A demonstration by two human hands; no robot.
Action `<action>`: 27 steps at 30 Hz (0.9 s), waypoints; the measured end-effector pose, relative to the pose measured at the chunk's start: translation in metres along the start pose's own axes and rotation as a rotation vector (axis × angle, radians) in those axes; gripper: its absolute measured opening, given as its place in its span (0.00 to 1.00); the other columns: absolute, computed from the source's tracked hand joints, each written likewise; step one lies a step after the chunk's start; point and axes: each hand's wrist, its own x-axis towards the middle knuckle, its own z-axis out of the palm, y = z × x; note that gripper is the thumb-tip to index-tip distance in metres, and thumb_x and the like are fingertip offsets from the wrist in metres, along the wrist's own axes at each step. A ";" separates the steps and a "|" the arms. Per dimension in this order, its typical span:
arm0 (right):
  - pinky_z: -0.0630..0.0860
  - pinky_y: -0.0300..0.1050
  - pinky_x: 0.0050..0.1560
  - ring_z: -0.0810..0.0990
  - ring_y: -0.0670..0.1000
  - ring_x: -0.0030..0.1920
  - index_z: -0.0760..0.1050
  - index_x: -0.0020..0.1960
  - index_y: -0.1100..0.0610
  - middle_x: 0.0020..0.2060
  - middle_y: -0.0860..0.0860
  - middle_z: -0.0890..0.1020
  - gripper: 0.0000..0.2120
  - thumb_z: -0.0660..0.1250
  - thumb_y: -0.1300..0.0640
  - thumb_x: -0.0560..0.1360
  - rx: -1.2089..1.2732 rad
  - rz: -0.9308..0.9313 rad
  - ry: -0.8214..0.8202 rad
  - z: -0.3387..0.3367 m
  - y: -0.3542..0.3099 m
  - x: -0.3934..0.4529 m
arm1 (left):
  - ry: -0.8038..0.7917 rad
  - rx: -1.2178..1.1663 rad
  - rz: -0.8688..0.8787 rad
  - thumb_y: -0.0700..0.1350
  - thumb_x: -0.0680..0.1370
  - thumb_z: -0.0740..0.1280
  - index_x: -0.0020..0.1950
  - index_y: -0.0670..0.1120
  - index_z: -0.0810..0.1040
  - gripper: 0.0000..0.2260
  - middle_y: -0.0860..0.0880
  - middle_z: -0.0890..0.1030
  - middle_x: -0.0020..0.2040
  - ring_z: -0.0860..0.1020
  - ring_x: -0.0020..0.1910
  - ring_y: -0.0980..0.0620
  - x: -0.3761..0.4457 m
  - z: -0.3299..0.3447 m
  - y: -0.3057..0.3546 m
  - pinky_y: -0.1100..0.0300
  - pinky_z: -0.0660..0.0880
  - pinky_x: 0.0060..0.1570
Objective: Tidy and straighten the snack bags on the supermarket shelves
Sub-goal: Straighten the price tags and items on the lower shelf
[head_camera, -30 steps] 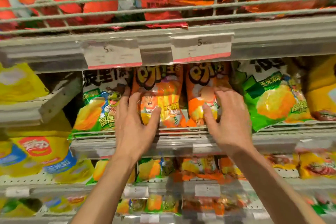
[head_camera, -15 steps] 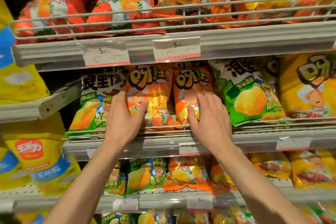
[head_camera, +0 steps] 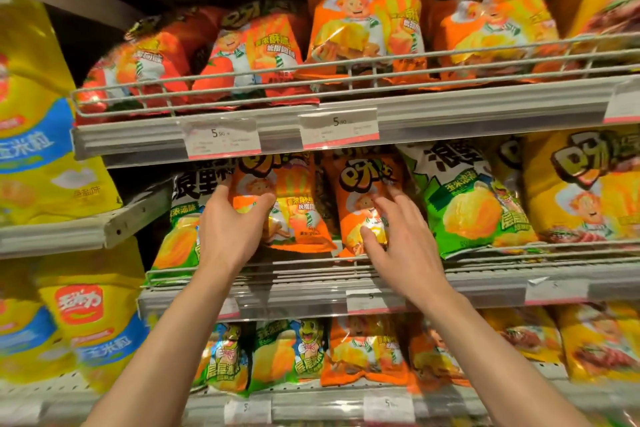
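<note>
Two orange snack bags stand side by side on the middle shelf (head_camera: 485, 288). My left hand (head_camera: 230, 229) grips the lower left part of the left orange bag (head_camera: 298, 204), thumb on its front and fingers round its left edge. My right hand (head_camera: 398, 236) rests on the front of the right orange bag (head_camera: 360, 184) with spread fingers, the thumb pressed low on it. A green bag (head_camera: 178, 246) stands left of the pair, partly hidden by my left hand, and another green bag (head_camera: 471, 204) leans to their right.
Above, a wire-fronted shelf (head_camera: 450, 107) carries red and orange bags, with price tags (head_camera: 223, 139) along its edge. Yellow bags (head_camera: 585, 191) fill the right side and a neighbouring rack (head_camera: 45, 163) at left. Lower shelves hold more green, orange and yellow bags.
The view has tilted upward, so the shelves sit lower in frame. Both hands stay on the same two orange bags; the left hand has moved onto the left orange bag's edge.
</note>
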 end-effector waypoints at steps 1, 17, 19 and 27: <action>0.62 0.52 0.76 0.62 0.55 0.78 0.67 0.77 0.55 0.77 0.55 0.66 0.27 0.64 0.46 0.81 0.007 -0.004 -0.002 0.000 0.000 0.000 | 0.007 -0.006 0.007 0.62 0.73 0.73 0.73 0.46 0.72 0.33 0.48 0.79 0.66 0.77 0.65 0.44 -0.001 -0.003 -0.001 0.42 0.77 0.63; 0.75 0.48 0.68 0.77 0.41 0.63 0.63 0.78 0.43 0.69 0.41 0.76 0.32 0.61 0.32 0.78 0.612 0.183 -0.103 -0.048 -0.025 -0.016 | -0.205 -0.321 -0.042 0.64 0.70 0.76 0.69 0.63 0.73 0.28 0.55 0.78 0.67 0.79 0.63 0.55 -0.075 0.032 0.015 0.49 0.79 0.62; 0.78 0.48 0.65 0.77 0.41 0.64 0.65 0.77 0.43 0.66 0.41 0.77 0.29 0.66 0.39 0.79 0.647 0.210 -0.081 -0.049 -0.020 -0.016 | -0.258 -0.399 -0.047 0.62 0.73 0.74 0.65 0.62 0.77 0.21 0.55 0.82 0.62 0.82 0.59 0.55 -0.074 0.037 0.016 0.50 0.82 0.57; 0.78 0.29 0.54 0.77 0.30 0.58 0.66 0.77 0.45 0.62 0.38 0.78 0.27 0.68 0.45 0.80 0.677 0.207 -0.072 -0.058 -0.007 -0.017 | -0.387 -0.511 -0.047 0.51 0.80 0.69 0.74 0.56 0.65 0.24 0.60 0.81 0.50 0.84 0.41 0.65 -0.076 0.043 0.027 0.68 0.78 0.33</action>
